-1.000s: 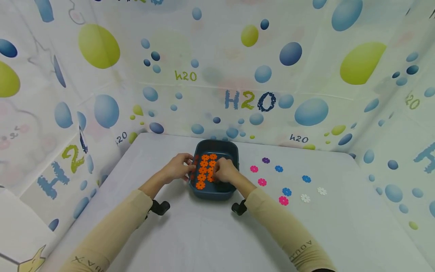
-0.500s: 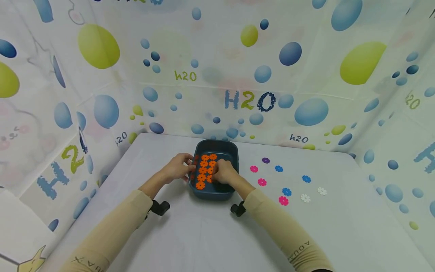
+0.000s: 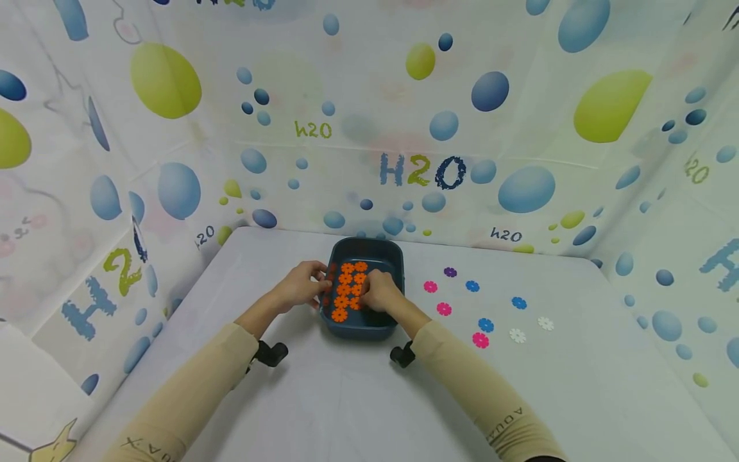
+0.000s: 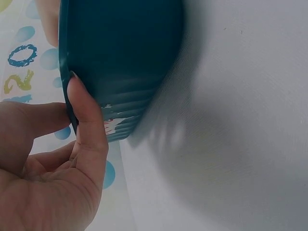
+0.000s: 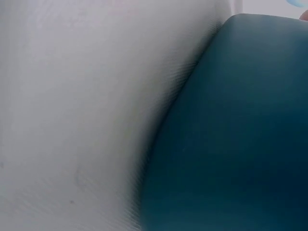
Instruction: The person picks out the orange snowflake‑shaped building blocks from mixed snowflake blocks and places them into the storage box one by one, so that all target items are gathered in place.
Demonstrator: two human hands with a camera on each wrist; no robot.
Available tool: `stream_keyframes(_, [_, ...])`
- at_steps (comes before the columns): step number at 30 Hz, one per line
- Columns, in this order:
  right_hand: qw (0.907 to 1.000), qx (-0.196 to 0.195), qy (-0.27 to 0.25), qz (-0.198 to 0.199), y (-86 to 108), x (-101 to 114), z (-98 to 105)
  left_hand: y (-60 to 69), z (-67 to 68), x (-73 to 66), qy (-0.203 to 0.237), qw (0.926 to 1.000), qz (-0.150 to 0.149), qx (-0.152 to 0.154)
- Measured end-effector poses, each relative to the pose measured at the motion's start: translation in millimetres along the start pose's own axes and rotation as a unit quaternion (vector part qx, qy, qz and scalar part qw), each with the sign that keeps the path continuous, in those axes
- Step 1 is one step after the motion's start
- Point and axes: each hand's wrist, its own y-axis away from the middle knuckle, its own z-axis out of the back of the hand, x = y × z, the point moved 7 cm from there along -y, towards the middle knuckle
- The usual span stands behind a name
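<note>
A dark blue-teal plastic bin (image 3: 364,332) stands on the white table, with orange flower-shaped pieces (image 3: 344,290) laid in two columns on its floor. My left hand (image 3: 300,284) grips the bin's left rim; in the left wrist view, its thumb and fingers (image 4: 86,120) pinch that rim from both sides. Reaching inside the bin, my right hand (image 3: 381,292) has its fingers curled down, pinching an orange flower piece (image 3: 355,304) at the lower end of the right column. Its fingertips are partly hidden. Only the bin's outer wall (image 5: 231,130) and the table show in the right wrist view.
Right of the bin lie loose flower pieces: a purple one (image 3: 450,272), pink ones such as this pink flower (image 3: 444,309), blue ones like this blue flower (image 3: 519,303), and two white ones, including this white flower (image 3: 517,335). A patterned curtain (image 3: 346,147) surrounds the table.
My right hand has shifted slightly left inside the bin, and the orange flower at its fingertips has moved a little left with it. The left hand keeps its hold on the rim.
</note>
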Motion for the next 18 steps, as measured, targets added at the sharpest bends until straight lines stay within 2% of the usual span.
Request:
stream_keyframes(6, [0.9992,0.016,-0.021,0.03,10.1,5.6,10.3,-1.3,-2.0,1.8,0.003,1.0,-0.001,0.004])
stream_keyframes(13, [0.9959,0.004,-0.009,0.09,29.2,17.8,41.0,-1.9,-0.4,3.0,-0.001,1.0,-0.003,0.003])
stream_keyframes(18, [0.9954,0.01,0.001,0.095,43.7,14.0,58.0,-0.7,0.1,1.3,-0.007,1.0,-0.001,0.001])
